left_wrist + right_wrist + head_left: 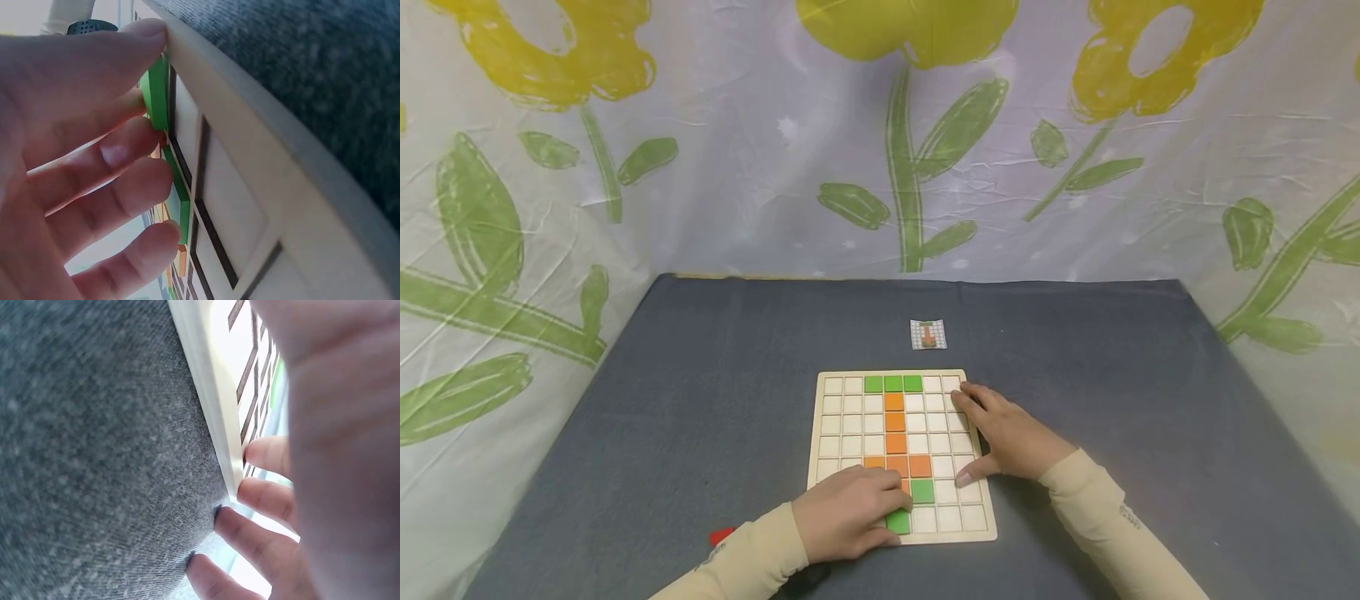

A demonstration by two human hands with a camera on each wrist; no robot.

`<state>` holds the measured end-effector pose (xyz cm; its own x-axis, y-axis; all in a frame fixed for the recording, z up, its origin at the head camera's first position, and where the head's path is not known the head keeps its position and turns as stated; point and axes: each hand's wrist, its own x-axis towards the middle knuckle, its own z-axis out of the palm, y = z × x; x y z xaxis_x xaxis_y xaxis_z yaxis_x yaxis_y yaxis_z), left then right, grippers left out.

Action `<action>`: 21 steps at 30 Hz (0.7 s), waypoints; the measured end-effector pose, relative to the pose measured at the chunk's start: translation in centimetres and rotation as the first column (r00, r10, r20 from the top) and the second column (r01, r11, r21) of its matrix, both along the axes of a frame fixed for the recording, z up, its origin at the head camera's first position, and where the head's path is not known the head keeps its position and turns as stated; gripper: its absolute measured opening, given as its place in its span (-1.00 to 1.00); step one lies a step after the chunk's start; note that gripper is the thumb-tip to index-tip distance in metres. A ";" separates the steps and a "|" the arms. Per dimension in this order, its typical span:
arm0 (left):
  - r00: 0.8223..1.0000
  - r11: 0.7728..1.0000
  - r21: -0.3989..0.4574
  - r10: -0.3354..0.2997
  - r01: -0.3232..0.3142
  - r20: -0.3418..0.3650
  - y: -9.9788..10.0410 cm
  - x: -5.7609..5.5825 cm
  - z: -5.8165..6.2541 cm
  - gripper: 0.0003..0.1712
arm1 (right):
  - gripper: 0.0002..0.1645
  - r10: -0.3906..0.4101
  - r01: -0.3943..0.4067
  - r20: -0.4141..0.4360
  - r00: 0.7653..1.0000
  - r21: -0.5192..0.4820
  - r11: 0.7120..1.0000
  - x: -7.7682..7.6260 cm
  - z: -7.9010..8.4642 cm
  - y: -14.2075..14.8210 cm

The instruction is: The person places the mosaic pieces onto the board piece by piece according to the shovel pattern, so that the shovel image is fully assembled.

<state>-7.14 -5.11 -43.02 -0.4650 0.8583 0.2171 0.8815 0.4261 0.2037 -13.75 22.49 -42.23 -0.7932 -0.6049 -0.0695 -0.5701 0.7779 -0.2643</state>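
Note:
A square wooden grid board [989, 525] lies on the table and holds colored square tiles. Along its top row are three green tiles [892, 384], with an orange column [895, 422] running down from them to a wider orange row. My left hand [850, 512] lies over the lower part of the board and hides some cells. Its fingertips touch around a green tile [154, 94], the thumb right at the board's rim; a second green tile [922, 491] sits close by. At the right edge, my right hand [1018, 437] rests with spread fingers on and beside the rim.
Beyond the board lies a small printed card [928, 335] with a gridded picture. A red piece [722, 536] shows beside the left sleeve. The dark grey table cloth [700, 400] meets a flower-printed curtain [745, 167] at the back and sides.

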 end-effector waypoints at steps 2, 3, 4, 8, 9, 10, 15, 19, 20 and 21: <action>1.000 1.000 -0.002 -0.003 0.003 0.006 0.0 0.0 0.1 -0.67 | 0.37 0.000 0.000 0.000 1.000 0.002 1.000 0.0 0.0 0.0; 1.000 1.000 -0.003 -0.004 0.004 0.013 0.0 0.0 0.1 -0.66 | 0.37 -0.001 0.001 0.001 1.000 0.002 1.000 0.1 0.0 0.0; 1.000 1.000 -0.001 -0.005 0.005 0.021 0.0 -0.1 0.1 -0.66 | 0.37 -0.002 0.002 0.001 1.000 0.003 1.000 0.1 0.0 0.0; 0.998 1.000 0.010 -0.006 0.005 0.054 -0.1 -0.1 0.1 -0.63 | 0.37 -0.007 0.007 0.005 1.000 0.002 1.000 0.0 0.0 0.0; 0.998 1.000 0.015 -0.006 0.005 0.062 -0.1 -0.1 0.1 -0.63 | 0.38 -0.007 0.007 0.006 1.000 0.001 1.000 0.0 0.0 0.0; 0.998 1.000 0.019 -0.005 0.004 0.065 -0.2 -0.2 0.1 -0.63 | 0.38 -0.006 0.006 0.005 1.000 0.001 1.000 0.0 0.0 0.0; 0.999 1.000 0.031 0.002 -0.003 0.053 -0.2 -0.3 0.1 -0.67 | 0.38 0.000 0.000 -0.004 1.000 -0.004 1.000 -0.1 -0.1 0.1; 0.999 1.000 0.028 -0.003 0.001 0.052 -0.2 -0.4 0.1 -0.73 | 0.37 0.002 -0.002 -0.003 1.000 -0.005 1.000 -0.1 -0.1 0.1; 0.999 1.000 0.028 -0.006 0.004 0.052 -0.2 -0.4 0.0 -0.74 | 0.37 0.002 -0.002 -0.001 1.000 -0.006 1.000 -0.1 0.0 0.1; 0.998 1.000 0.030 -0.009 0.008 0.054 -0.2 -0.5 0.0 -0.75 | 0.37 0.002 -0.002 0.001 1.000 -0.006 1.000 -0.1 0.0 0.1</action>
